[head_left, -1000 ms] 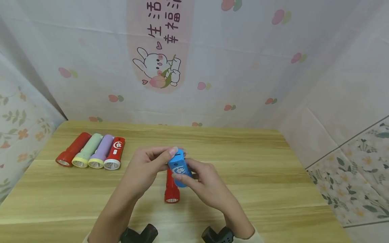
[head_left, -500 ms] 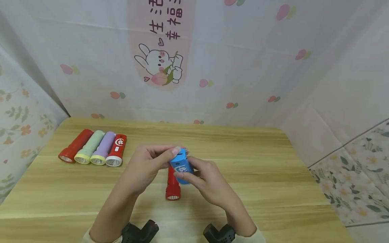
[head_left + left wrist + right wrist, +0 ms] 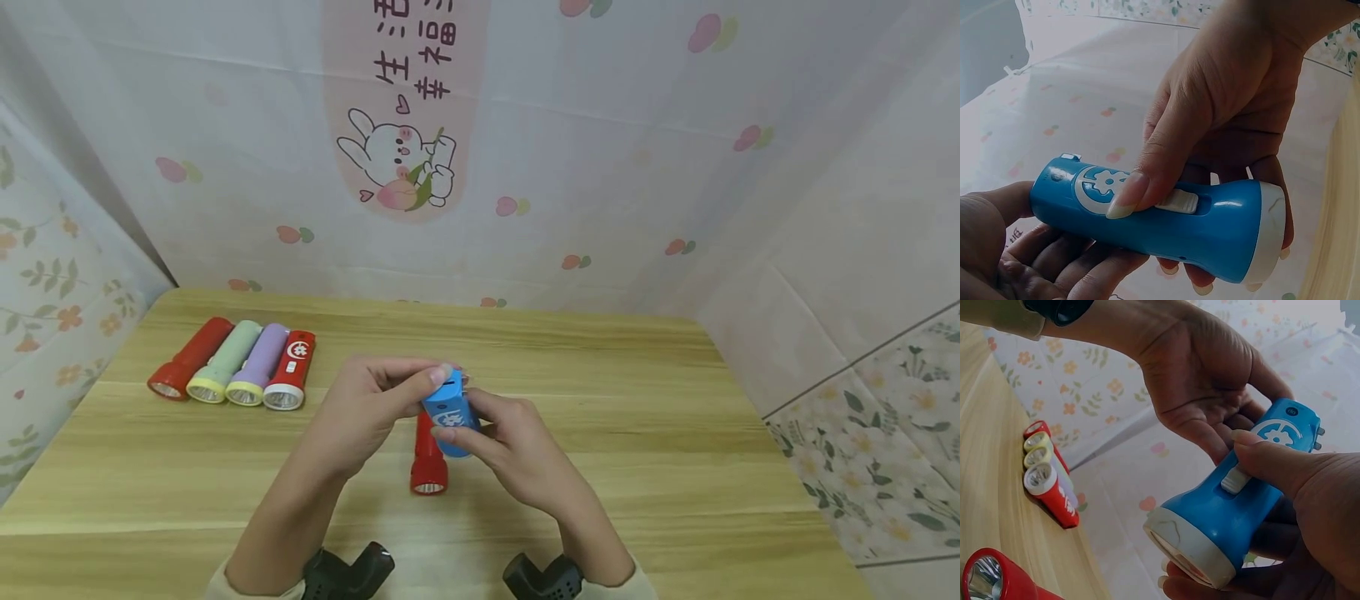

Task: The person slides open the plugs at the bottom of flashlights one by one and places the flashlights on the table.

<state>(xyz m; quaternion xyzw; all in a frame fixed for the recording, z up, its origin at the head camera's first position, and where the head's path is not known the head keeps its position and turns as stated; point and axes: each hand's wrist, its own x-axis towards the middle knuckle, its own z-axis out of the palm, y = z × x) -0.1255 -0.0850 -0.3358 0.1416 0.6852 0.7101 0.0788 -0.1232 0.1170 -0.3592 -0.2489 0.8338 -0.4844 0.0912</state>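
Observation:
Both hands hold a blue flashlight (image 3: 452,421) above the table. My right hand (image 3: 517,442) grips its body, the thumb lying on top near the white slide switch (image 3: 1235,479) and the fingers beneath. At the tail end, my left hand (image 3: 360,408) pinches it between thumb and fingers. Two small metal prongs (image 3: 1319,437) stick out of that end in the right wrist view. The white-rimmed head (image 3: 1269,234) points away from the left hand. Below the hands lies a red flashlight (image 3: 429,467), its rear part hidden.
At the table's (image 3: 637,433) left, several flashlights lie side by side: a red one (image 3: 191,358), a pale green one (image 3: 225,360), a purple one (image 3: 258,362) and a red one with a white head (image 3: 291,371). A printed cloth (image 3: 600,167) hangs behind.
The head view has shifted slightly, so the whole scene sits a little differently. Both hands keep their hold on the blue flashlight with hardly any movement.

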